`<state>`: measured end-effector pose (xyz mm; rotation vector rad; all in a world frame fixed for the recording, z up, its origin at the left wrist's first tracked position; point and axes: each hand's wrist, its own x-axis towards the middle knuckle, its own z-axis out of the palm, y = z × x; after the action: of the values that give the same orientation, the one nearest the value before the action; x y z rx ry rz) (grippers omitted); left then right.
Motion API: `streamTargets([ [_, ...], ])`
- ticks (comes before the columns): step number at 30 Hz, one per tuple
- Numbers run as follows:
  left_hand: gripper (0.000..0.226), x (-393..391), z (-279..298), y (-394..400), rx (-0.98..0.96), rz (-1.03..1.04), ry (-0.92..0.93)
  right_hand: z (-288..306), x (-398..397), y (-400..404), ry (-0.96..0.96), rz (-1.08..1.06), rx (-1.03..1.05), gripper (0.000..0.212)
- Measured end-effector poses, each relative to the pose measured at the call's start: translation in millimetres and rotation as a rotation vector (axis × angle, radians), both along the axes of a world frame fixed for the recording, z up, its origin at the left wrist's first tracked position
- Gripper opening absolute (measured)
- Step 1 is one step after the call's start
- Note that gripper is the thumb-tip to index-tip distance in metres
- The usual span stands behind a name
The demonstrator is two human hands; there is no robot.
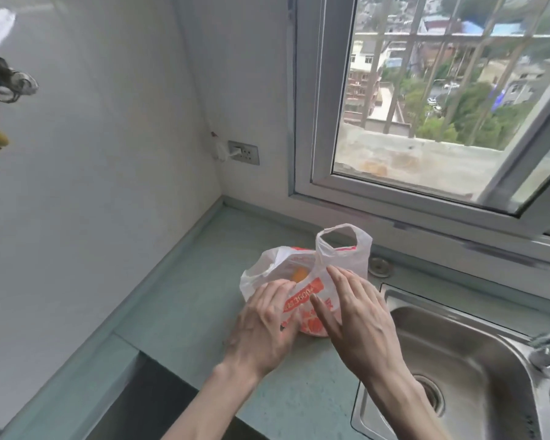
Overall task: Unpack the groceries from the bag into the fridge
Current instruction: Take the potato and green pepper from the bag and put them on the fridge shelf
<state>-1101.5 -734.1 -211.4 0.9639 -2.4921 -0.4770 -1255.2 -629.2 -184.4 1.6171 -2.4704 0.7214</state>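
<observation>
So the biggest thing in your view is the window (pixel 426 100) up at about 1 o'clock, swung open with bars outside and rooftops beyond. Below it runs the pale green countertop (pixel 185 300), filling the middle and stretching off toward 7 o'clock along the white wall. At 4 o'clock you've got the steel sink (pixel 477 350), with its drain (pixel 429 392) just past your right wrist.

The plastic bag (pixel 302 281) sits on the counter pretty much dead center, just left of the sink, white with orange-red print. One handle loop stands up at 12 o'clock of the bag, and the mouth gapes open on its 10 o'clock side. Something orange (pixel 299 275) shows through the plastic inside; can't tell what it is.

Your left hand (pixel 264 325) is on the bag's 7 o'clock side, fingers curled into the plastic, gripping it. Your right hand (pixel 356 312) is on the 4 o'clock side, fingers mostly straight and laid against the bag, thumb pressing the printed front, so it's loose rather than grabbing.

Small stuff: a wall socket (pixel 244 152) at 11 o'clock with a white plug in it.
</observation>
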Motion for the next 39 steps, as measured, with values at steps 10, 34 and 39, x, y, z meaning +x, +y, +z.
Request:
streamTargets([
  [10,0.038,-36.3,-42.4,-87.6,0.222,-0.055,-0.043,-21.4,-6.1,-65.2,-0.232,-0.074,0.093,0.053],
  [34,0.028,-74.2,-65.1,-177.2,0.175,-0.302,-0.304,-89.5,-36.0,-178.9,-0.902,-0.732,0.158,0.046],
  [39,0.026,-90.8,-64.1,-194.8,0.118,-0.201,-0.294,-79.6,-58.5,-148.2,-0.767,-0.831,0.21,0.055],
])
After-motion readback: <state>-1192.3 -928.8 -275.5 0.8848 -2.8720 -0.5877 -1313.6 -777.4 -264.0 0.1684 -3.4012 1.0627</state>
